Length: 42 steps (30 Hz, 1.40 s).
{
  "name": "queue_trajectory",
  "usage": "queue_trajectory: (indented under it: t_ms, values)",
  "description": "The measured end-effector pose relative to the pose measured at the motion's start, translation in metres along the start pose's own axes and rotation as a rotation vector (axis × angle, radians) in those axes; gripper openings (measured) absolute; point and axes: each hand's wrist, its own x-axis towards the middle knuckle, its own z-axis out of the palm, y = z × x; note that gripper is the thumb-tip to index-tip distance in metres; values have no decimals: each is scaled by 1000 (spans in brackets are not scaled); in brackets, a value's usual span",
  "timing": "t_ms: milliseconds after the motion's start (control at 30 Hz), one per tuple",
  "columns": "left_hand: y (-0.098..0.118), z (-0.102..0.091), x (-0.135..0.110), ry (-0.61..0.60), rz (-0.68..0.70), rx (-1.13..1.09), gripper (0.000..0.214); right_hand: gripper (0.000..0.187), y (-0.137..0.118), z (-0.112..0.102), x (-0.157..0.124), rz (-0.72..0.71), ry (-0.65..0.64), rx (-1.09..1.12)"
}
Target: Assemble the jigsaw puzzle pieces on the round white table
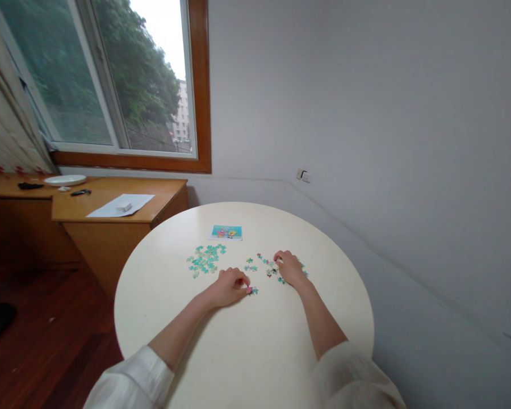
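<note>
On the round cream table [238,352], my left hand [230,286] rests with its fingers curled, the fingertips pinching a small teal puzzle piece [252,291]. My right hand [289,267] lies over a cluster of coloured puzzle pieces [272,269], fingers bent down onto them; what it grips is too small to make out. A loose pile of teal pieces [204,259] lies to the left of my left hand. A few pieces [250,265] sit between the hands. A small picture card [226,232] lies farther back.
A wooden desk [111,218] stands to the left under the window, bearing a sheet of paper [121,205], a white plate [65,180] and dark small items. A wall socket [303,175] is on the right wall. Dark wood floor at left.
</note>
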Motion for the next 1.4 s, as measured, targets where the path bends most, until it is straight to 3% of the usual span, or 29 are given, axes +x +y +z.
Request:
queue_trajectory:
  t_ms: [233,633,1000,1267,1400]
  values:
    - [-1,1,0,4,11,-15,20,18,4,5,3,-56,41,41]
    - [-2,2,0,14,16,-32,20,19,12,15,13,21,146,142]
    - [-3,2,1,10,15,-12,20,18,9,12,12,47,116,160]
    - [-3,2,1,7,18,-7,23,1,8,13,11,22,174,315]
    - [-2,1,0,7,13,-8,21,8,5,8,8,-60,264,487]
